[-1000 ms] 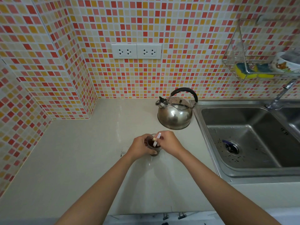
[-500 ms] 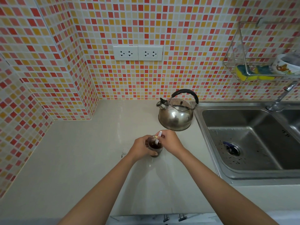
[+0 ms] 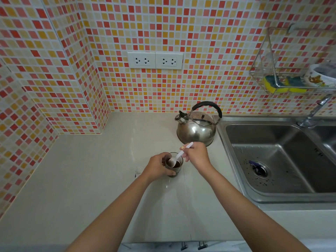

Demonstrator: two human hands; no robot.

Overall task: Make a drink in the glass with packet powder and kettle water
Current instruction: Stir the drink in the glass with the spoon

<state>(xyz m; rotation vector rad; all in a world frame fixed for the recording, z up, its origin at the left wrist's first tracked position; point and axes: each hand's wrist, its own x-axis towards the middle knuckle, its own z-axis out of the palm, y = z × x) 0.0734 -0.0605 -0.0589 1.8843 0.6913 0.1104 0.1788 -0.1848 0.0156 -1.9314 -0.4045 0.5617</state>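
Observation:
A small clear glass [image 3: 176,168] with dark brown drink stands on the pale counter [image 3: 87,179]. My left hand [image 3: 157,167] wraps around its left side. My right hand [image 3: 196,154] pinches the handle of a white plastic spoon [image 3: 179,154], whose bowl sits at the glass's mouth, just above the liquid. Behind them, beside the sink, stands a shiny steel kettle [image 3: 197,129] with a black handle. A scrap of clear packet [image 3: 138,172] lies on the counter just left of my left wrist.
A steel sink [image 3: 276,157] with a drain strainer fills the right side, with a tap [image 3: 314,113] behind it. A wire rack [image 3: 291,70] on the tiled wall holds sponges and a bowl. Two wall sockets [image 3: 155,60] sit above the counter.
The spoon has lifted and tilted, its bowl rising from deep in the drink to the glass's mouth. My right hand moved slightly right and back. The left hand kept its hold.

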